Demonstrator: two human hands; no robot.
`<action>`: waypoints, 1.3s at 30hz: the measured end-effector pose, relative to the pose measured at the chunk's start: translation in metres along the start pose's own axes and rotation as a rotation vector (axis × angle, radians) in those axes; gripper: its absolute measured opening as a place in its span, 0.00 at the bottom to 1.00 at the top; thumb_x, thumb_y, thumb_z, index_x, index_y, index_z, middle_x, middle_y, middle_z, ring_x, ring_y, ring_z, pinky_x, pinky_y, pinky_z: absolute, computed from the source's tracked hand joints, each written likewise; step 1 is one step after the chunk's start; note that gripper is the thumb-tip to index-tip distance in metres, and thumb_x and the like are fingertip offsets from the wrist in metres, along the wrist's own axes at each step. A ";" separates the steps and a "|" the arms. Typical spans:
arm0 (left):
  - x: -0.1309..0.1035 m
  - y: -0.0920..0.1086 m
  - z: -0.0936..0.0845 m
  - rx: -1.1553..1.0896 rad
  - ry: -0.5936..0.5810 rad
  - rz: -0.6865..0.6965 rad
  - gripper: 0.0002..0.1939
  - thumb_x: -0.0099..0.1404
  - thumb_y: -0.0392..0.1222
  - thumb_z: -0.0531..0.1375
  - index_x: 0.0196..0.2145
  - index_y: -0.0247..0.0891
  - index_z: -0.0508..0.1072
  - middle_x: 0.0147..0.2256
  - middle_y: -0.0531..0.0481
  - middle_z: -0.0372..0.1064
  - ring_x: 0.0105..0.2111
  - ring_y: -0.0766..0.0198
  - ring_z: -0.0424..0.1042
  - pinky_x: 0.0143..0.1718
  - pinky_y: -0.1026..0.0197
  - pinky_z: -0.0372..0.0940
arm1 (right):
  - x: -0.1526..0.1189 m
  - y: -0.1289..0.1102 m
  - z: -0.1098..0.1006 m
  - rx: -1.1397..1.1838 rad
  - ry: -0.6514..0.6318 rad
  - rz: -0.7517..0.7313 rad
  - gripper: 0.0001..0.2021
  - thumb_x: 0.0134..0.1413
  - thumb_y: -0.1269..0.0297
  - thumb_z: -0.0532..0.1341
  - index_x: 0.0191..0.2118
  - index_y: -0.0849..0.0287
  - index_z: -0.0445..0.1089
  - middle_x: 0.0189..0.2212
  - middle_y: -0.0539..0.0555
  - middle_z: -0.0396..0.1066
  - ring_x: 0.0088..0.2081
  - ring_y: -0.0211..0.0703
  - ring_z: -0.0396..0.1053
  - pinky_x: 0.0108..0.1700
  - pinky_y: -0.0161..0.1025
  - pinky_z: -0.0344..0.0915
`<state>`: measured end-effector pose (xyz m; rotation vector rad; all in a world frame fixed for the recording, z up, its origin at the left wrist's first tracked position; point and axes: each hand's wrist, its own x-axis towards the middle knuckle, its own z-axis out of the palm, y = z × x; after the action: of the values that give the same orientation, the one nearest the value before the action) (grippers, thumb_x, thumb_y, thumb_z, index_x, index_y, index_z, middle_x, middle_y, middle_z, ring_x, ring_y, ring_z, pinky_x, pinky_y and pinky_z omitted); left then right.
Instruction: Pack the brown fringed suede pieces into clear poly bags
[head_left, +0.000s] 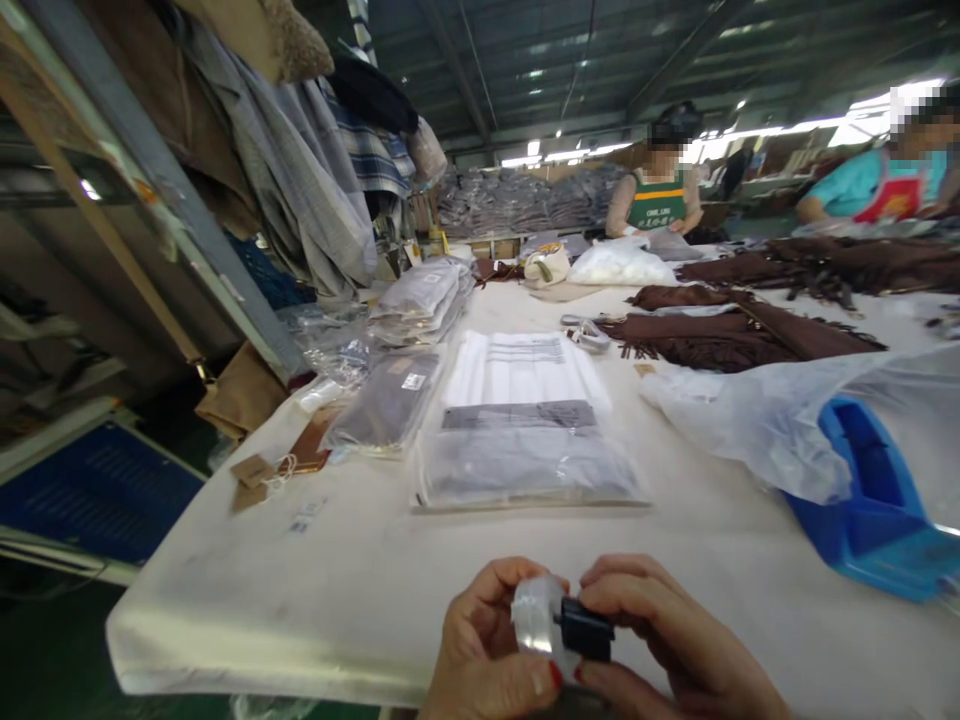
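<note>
Pale covering stretched over the worktop (pixel 337 580), with both hands above its near edge. The left hand (pixel 484 645) gripped a clear roll (pixel 535 615) between thumb and fingers, its open side turned toward the right hand (pixel 667 625). The right hand pinched a small black piece (pixel 587 630) against the roll's side, thumb below and fingers above. Red polish showed on both thumbs.

Just beyond the hands, a large clear bag (pixel 517 470) with folded white contents lay flat. Past the left hand, farther to its left, were brown tags (pixel 253 472) with white string and a grey bagged packet (pixel 386 400); a stack of bagged packets (pixel 424 295) sat behind these. Out to the right of the right hand, a blue container (pixel 862 540) stood partly under translucent plastic (pixel 757 425).

Farther ahead of the right hand lay brown fringed fabric (pixel 735 335), then a white plastic bundle (pixel 622 262). Beyond it was a person in a green apron (pixel 656 205); another, in a red apron (pixel 898 198), was farther right. Fabrics (pixel 300 160) hung far to the upper left.
</note>
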<state>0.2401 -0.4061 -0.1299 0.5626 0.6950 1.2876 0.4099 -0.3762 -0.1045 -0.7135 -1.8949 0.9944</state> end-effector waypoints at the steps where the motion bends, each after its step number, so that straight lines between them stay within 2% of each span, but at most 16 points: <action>1: -0.002 0.000 -0.001 0.001 -0.011 0.004 0.27 0.37 0.43 0.73 0.36 0.36 0.73 0.33 0.47 0.72 0.32 0.63 0.70 0.34 0.64 0.62 | 0.000 0.001 0.000 -0.032 -0.018 -0.025 0.16 0.51 0.73 0.62 0.45 0.47 0.65 0.37 0.51 0.67 0.37 0.39 0.70 0.39 0.33 0.71; 5: -0.007 0.002 -0.003 -0.013 -0.054 -0.002 0.25 0.39 0.41 0.73 0.37 0.36 0.73 0.34 0.47 0.71 0.31 0.66 0.69 0.32 0.67 0.60 | 0.001 0.002 -0.002 -0.125 -0.111 -0.125 0.23 0.51 0.74 0.62 0.51 0.44 0.61 0.39 0.52 0.66 0.38 0.38 0.70 0.39 0.31 0.70; 9: -0.011 -0.001 -0.006 -0.026 -0.049 -0.014 0.26 0.38 0.41 0.74 0.37 0.35 0.73 0.34 0.47 0.71 0.30 0.68 0.68 0.31 0.68 0.60 | 0.001 0.002 -0.004 -0.163 -0.167 -0.126 0.27 0.49 0.74 0.64 0.52 0.42 0.60 0.38 0.51 0.66 0.37 0.37 0.70 0.37 0.30 0.70; 12: -0.012 -0.004 -0.012 -0.033 -0.070 -0.035 0.27 0.39 0.40 0.74 0.38 0.36 0.73 0.34 0.48 0.72 0.30 0.67 0.69 0.32 0.68 0.60 | 0.000 0.001 -0.004 -0.176 -0.191 -0.120 0.23 0.49 0.73 0.64 0.50 0.45 0.63 0.38 0.52 0.68 0.36 0.38 0.71 0.37 0.29 0.70; 17: -0.015 -0.004 -0.017 -0.001 -0.183 -0.095 0.24 0.42 0.36 0.73 0.39 0.40 0.74 0.34 0.50 0.73 0.31 0.69 0.70 0.32 0.69 0.61 | 0.000 -0.002 -0.004 -0.219 -0.321 -0.063 0.09 0.53 0.70 0.62 0.41 0.54 0.70 0.36 0.56 0.70 0.33 0.37 0.72 0.34 0.26 0.69; 19: -0.017 -0.004 -0.015 -0.011 -0.153 -0.101 0.23 0.41 0.36 0.73 0.38 0.40 0.74 0.32 0.52 0.73 0.29 0.70 0.70 0.31 0.70 0.61 | -0.001 0.001 -0.002 -0.227 -0.343 -0.036 0.07 0.53 0.69 0.61 0.40 0.55 0.71 0.36 0.57 0.71 0.33 0.38 0.72 0.34 0.27 0.69; 24: -0.019 -0.007 -0.016 0.025 -0.017 -0.138 0.25 0.39 0.39 0.73 0.37 0.36 0.74 0.30 0.51 0.73 0.27 0.70 0.69 0.29 0.69 0.60 | -0.007 0.009 0.000 -0.148 -0.263 -0.007 0.11 0.51 0.67 0.63 0.42 0.52 0.71 0.35 0.55 0.71 0.34 0.39 0.72 0.36 0.29 0.70; 27: -0.016 -0.009 -0.021 0.078 -0.017 -0.158 0.27 0.38 0.39 0.73 0.38 0.35 0.72 0.31 0.49 0.73 0.28 0.69 0.69 0.30 0.68 0.60 | -0.012 0.013 -0.004 -0.086 -0.237 0.107 0.17 0.49 0.64 0.64 0.48 0.48 0.70 0.42 0.55 0.71 0.41 0.42 0.72 0.42 0.33 0.70; 29: -0.012 -0.010 -0.022 0.136 -0.044 -0.209 0.28 0.36 0.37 0.72 0.37 0.34 0.71 0.31 0.49 0.72 0.28 0.68 0.69 0.30 0.67 0.61 | -0.014 0.018 -0.004 -0.075 -0.108 0.213 0.16 0.54 0.59 0.60 0.49 0.46 0.68 0.44 0.53 0.71 0.44 0.43 0.71 0.45 0.34 0.69; 31: -0.008 -0.009 -0.020 0.275 -0.062 -0.270 0.28 0.35 0.35 0.70 0.37 0.35 0.69 0.31 0.50 0.71 0.28 0.66 0.69 0.29 0.66 0.61 | -0.016 0.027 0.000 -0.058 0.092 0.284 0.13 0.59 0.57 0.54 0.46 0.48 0.70 0.40 0.52 0.72 0.41 0.40 0.71 0.43 0.33 0.69; 33: -0.002 -0.009 -0.016 0.587 -0.045 -0.224 0.25 0.38 0.32 0.66 0.38 0.36 0.68 0.33 0.49 0.70 0.30 0.63 0.69 0.31 0.64 0.63 | -0.018 0.039 0.007 -0.031 0.209 0.318 0.12 0.60 0.57 0.51 0.41 0.50 0.72 0.32 0.50 0.72 0.35 0.37 0.71 0.38 0.29 0.69; 36: 0.009 -0.011 -0.012 1.215 -0.030 0.042 0.22 0.43 0.27 0.57 0.40 0.37 0.68 0.38 0.47 0.68 0.37 0.58 0.69 0.40 0.57 0.65 | -0.026 0.057 0.014 -0.065 0.222 0.308 0.09 0.58 0.59 0.55 0.38 0.53 0.71 0.30 0.49 0.71 0.32 0.36 0.70 0.35 0.27 0.68; 39: 0.020 -0.021 -0.015 1.591 -0.129 0.206 0.23 0.44 0.25 0.52 0.39 0.38 0.66 0.39 0.45 0.67 0.40 0.55 0.68 0.42 0.54 0.66 | -0.035 0.069 0.016 -0.119 0.221 0.259 0.08 0.57 0.62 0.57 0.40 0.54 0.70 0.32 0.50 0.72 0.34 0.37 0.71 0.38 0.29 0.67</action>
<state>0.2457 -0.3908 -0.1582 1.9956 1.5209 0.6176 0.4190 -0.3732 -0.1826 -1.1142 -1.7076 0.9219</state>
